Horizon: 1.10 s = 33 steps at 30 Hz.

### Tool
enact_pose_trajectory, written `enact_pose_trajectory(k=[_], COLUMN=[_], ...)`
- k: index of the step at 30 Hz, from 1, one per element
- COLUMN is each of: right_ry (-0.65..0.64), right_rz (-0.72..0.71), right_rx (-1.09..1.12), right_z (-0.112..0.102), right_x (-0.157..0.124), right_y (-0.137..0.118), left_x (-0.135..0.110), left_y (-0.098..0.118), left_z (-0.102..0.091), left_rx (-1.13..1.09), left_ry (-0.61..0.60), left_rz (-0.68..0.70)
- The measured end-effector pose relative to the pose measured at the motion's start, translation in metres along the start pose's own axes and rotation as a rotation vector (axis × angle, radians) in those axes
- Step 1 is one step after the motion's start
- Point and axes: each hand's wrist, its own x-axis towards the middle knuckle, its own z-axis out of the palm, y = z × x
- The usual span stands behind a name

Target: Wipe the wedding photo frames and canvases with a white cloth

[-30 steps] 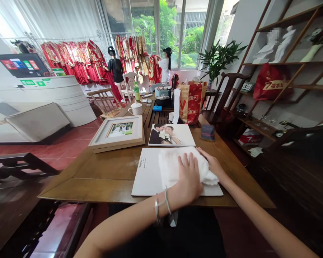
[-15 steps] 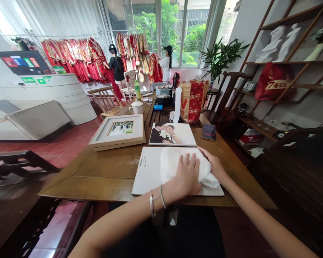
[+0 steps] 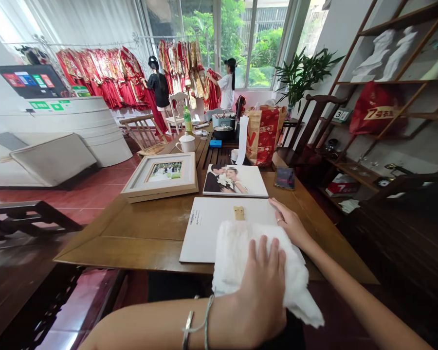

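Observation:
A white panel (image 3: 200,238) lies flat near the table's front edge, with small dark print at its left and a small tan tab (image 3: 239,213) near its top middle. My left hand (image 3: 264,277), with bracelets at the wrist, is spread over a folded white cloth (image 3: 233,253) and holds it. The cloth covers the panel's lower part and hangs past the table's front edge. At the panel's upper right edge my right hand (image 3: 292,223), wearing a ring, grips the side; part of its fingers is hidden.
Beyond the panel lie a couple photo board (image 3: 253,180), a framed picture (image 3: 135,182) and a phone (image 3: 284,178). Farther back stand a lidded white mug (image 3: 187,143), a red-and-tan bag (image 3: 264,136) and a black pot (image 3: 224,133). Two people stand by the clothes racks.
My left hand has slid the cloth toward me, off the panel's upper part, uncovering the tan tab. My right hand stays at the panel's right edge.

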Motion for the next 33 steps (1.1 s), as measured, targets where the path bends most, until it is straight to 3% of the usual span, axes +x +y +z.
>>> enact_pose_trajectory(k=[3, 10, 13, 17, 25, 29, 33], right_ry=[-0.002, -0.005, 0.025, 0.008, -0.036, -0.024, -0.026], right_rz=[-0.002, -0.077, -0.125, -0.121, -0.019, -0.028, -0.034], right_rx=[0.008, 0.048, 0.049, 0.055, 0.003, 0.008, 0.018], right_z=[-0.002, -0.007, -0.007, -0.006, -0.002, -0.001, 0.0], right_x=[0.0, -0.001, 0.0, 0.0, 0.0, 0.001, 0.001], right_y=[-0.003, -0.011, -0.012, -0.012, -0.005, -0.004, -0.001], left_x=[0.006, 0.072, 0.085, 0.076, 0.004, 0.003, 0.035], left_y=[-0.006, -0.085, -0.102, -0.088, -0.021, -0.024, -0.051], left_z=[-0.001, 0.004, 0.01, 0.01, -0.006, -0.004, 0.004], left_rx=[-0.043, -0.14, -0.147, -0.144, -0.093, -0.099, -0.089], left_ry=[-0.033, -0.048, -0.03, -0.009, -0.097, -0.035, 0.017], left_rz=[-0.014, 0.074, 0.073, 0.001, 0.046, 0.049, -0.082])
